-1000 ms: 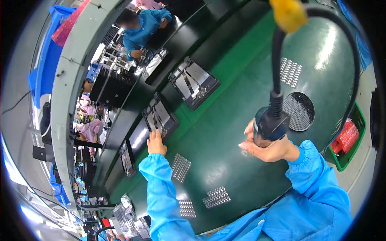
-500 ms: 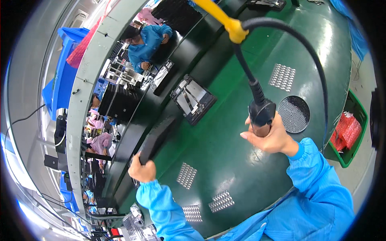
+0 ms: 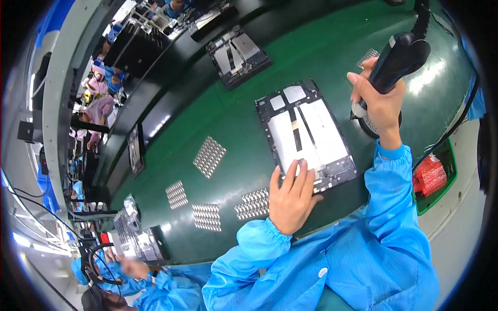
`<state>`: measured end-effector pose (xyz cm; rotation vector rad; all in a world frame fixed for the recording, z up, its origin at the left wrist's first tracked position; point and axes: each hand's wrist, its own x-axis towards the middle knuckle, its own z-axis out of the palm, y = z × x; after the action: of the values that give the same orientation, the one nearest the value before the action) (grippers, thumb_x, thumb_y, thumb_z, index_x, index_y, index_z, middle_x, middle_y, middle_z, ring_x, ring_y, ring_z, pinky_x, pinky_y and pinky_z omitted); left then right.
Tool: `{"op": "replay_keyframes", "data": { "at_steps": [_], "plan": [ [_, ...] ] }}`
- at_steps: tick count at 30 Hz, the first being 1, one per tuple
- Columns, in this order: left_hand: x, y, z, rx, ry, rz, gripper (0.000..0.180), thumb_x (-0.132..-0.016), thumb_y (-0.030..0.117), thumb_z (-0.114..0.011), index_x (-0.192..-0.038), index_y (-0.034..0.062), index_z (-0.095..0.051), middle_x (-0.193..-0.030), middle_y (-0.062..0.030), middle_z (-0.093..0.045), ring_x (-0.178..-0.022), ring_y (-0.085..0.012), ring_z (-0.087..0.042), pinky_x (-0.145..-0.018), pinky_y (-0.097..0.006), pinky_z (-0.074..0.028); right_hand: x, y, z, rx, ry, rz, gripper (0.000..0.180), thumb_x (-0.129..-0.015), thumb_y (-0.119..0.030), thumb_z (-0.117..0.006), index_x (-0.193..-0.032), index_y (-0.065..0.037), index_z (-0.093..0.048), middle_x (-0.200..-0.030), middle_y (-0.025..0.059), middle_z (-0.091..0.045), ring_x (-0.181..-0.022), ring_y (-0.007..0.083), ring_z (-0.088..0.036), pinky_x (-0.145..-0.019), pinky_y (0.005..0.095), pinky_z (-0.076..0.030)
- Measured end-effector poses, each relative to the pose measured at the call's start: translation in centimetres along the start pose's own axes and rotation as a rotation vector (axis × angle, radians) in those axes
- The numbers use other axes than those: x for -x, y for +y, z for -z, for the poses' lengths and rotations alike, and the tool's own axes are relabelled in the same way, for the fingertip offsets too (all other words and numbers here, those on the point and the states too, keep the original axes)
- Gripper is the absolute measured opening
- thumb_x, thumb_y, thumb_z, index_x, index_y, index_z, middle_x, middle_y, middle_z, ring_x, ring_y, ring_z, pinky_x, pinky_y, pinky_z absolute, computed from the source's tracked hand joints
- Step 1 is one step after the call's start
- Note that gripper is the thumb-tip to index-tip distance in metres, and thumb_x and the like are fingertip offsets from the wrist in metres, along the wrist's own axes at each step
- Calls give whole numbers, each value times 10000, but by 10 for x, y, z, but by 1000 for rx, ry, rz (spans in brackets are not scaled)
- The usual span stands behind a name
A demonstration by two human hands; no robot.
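An opened tablet (image 3: pixel 306 132) with white battery packs and a black frame lies flat on the green bench. My left hand (image 3: pixel 293 199) rests on its near end, fingers stretched out across the lower edge of the batteries. In my right hand (image 3: pixel 384 103) is a black electric screwdriver (image 3: pixel 397 65), tilted with its tip down and to the left, in the air to the right of the tablet. A round dark tray (image 3: pixel 369 126) of small parts sits under that hand, mostly hidden by it.
Several sheets of small metal pieces (image 3: pixel 209 157) lie left of the tablet. Another opened tablet (image 3: pixel 237 56) stands farther back on the bench (image 3: pixel 171 155). A green bin (image 3: pixel 438 192) with red wrap is at the right. A co-worker in blue (image 3: pixel 171 290) sits at lower left.
The dark slab my left hand held tilted at the left is gone from there; an opened tablet now lies before me under that hand. My right hand has tilted the screwdriver over.
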<state>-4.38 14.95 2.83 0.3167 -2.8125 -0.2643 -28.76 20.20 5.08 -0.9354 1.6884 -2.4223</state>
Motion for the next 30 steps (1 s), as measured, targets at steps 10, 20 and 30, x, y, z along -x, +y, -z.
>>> {"op": "replay_keyframes", "data": {
  "at_steps": [10,20,30],
  "plan": [
    [73,1,-22,470,351,-33,280,-610,84,-804,-825,8,-642,-907,-135,-652,-828,-298,-649,-674,-387,-511,2,5,5,34,-3,0,242,-737,1,-722,-914,17,-557,-612,13,-572,-481,81,-541,-437,211,-391],
    [150,27,-31,1144,-427,263,322,-871,145,-589,-1167,23,-558,-1122,-141,-589,-1012,-280,-574,-886,-362,-448,4,-3,-2,2,-29,-39,241,-754,1,-701,-921,22,-528,-580,12,-555,-452,78,-521,-420,210,-389],
    [129,-19,-137,226,-238,267,383,-855,163,-575,-1207,22,-528,-1168,-193,-569,-1062,-320,-553,-932,-409,-417,4,-4,-4,-35,-29,-48,263,-752,5,-698,-944,19,-518,-593,17,-555,-455,77,-519,-419,215,-402]
  ]
}}
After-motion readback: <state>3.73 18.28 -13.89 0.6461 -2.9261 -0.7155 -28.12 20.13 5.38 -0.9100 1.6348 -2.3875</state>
